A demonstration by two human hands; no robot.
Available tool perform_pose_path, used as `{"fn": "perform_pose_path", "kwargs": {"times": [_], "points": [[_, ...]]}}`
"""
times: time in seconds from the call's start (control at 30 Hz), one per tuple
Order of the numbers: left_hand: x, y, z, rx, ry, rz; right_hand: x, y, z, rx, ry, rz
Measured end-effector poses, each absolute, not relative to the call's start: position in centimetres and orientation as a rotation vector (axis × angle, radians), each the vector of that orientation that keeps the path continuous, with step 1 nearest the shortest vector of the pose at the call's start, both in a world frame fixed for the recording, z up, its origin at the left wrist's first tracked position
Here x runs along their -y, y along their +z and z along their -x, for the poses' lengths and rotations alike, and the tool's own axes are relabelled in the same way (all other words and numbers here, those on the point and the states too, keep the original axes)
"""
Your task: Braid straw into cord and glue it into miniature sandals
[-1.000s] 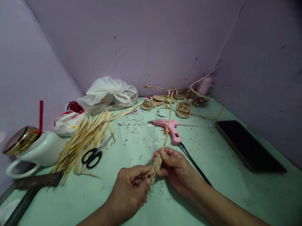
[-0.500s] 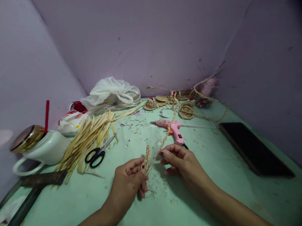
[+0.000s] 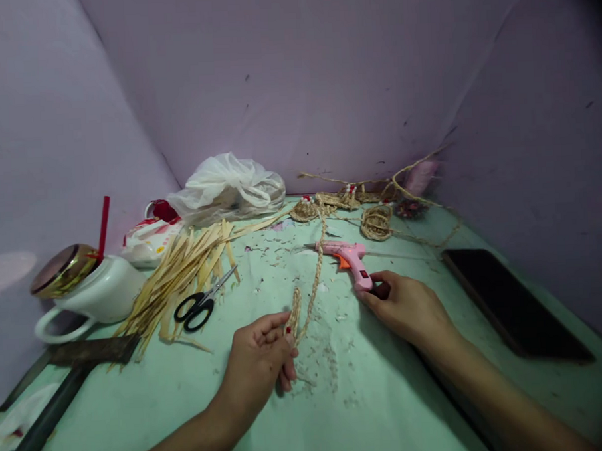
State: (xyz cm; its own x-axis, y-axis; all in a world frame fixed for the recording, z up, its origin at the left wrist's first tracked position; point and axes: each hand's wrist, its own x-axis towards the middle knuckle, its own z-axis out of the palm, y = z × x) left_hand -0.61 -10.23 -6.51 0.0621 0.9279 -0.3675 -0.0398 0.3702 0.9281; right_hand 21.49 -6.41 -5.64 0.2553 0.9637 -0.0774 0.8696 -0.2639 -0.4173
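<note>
Between the thumb and fingers of my left hand (image 3: 264,353) is a small coiled piece of braided straw (image 3: 295,311), held on edge, with a red spot near my thumb. From it a long straw braid (image 3: 317,278) runs away toward the back of the table, passing in front of the tip of a pink glue gun (image 3: 349,253). The glue gun lies on its side with its nozzle to the left and a small light glowing. My right hand (image 3: 404,307) has its thumb and fingers closed on the end of the gun's handle.
Scissors (image 3: 199,308) lie beside a bundle of straw strips (image 3: 183,274) on the left. A hammer-like tool (image 3: 78,368) and a white mug (image 3: 109,294) are farther left. Braided pieces with beads (image 3: 305,211) and a plastic bag (image 3: 229,189) line the back. A phone (image 3: 514,302) lies right.
My right hand has left the straw braid and moved right to the glue gun's handle. The braid now hangs farther left. My left hand keeps its hold on the coiled piece.
</note>
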Motion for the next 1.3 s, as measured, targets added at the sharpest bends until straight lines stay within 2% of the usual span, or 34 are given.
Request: {"fn": "perform_pose_path", "kwargs": {"times": [0.33, 0.53, 0.73, 0.87, 1.13, 1.3], "points": [[10.2, -6.8, 0.7, -1.282, 0.962, -0.894, 4.0, -5.8, -20.5, 1.286, 0.894, 1.92], [9.7, -6.9, 1.3, -1.257, 1.04, -0.834, 6.4, -4.1, -21.1, 1.076, 1.199, 1.52], [9.5, -6.5, 1.3, -1.23, 1.034, -0.781, 10.6, -3.3, -20.9, 1.153, 1.206, 1.287], [9.6, -6.6, 1.3, -1.219, 1.027, -0.813, 12.8, -4.8, -21.1, 1.374, 1.194, 1.332], [9.6, -6.7, 1.3, -1.196, 1.021, -0.803, 12.6, -6.0, -21.1, 1.44, 1.213, 1.469], [9.6, -6.8, 1.3, -1.204, 1.008, -0.832, 13.2, -6.2, -20.8, 1.468, 1.094, 1.502]]}}
